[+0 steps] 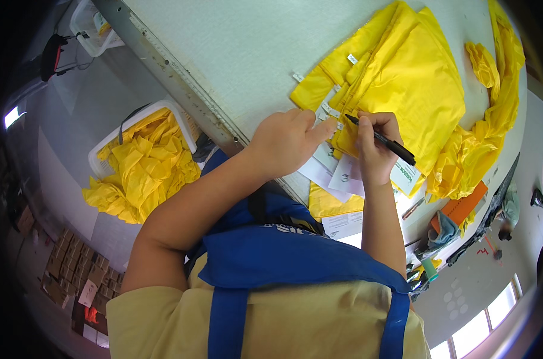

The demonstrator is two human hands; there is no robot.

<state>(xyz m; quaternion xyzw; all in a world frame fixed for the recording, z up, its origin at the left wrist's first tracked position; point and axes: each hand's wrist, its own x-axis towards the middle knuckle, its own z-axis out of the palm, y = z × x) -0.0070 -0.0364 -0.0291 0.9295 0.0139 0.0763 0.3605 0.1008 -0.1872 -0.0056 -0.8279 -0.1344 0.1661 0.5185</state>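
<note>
My right hand (379, 146) grips a black marker pen (398, 149), its tip pointing at small white labels (330, 110) along the edge of a stack of folded yellow fabric pieces (412, 78). Close by on the left is my left hand (286, 142), fingers curled and thumb stretched to the labels. Its fingertips are partly hidden, so what they pinch cannot be made out. White printed papers (328, 179) lie partly beneath both hands, with another yellow piece (331, 201) at the table's near edge.
A pale table (223, 48) with a metal edge (181, 69) holds the work. More crumpled yellow fabric (487, 131) lies along its right side, near an orange item (463, 204) and a grey-blue cloth (443, 230). A white basket (98, 164) heaped with yellow fabric stands at left. Stacked cartons (74, 263) are lower left.
</note>
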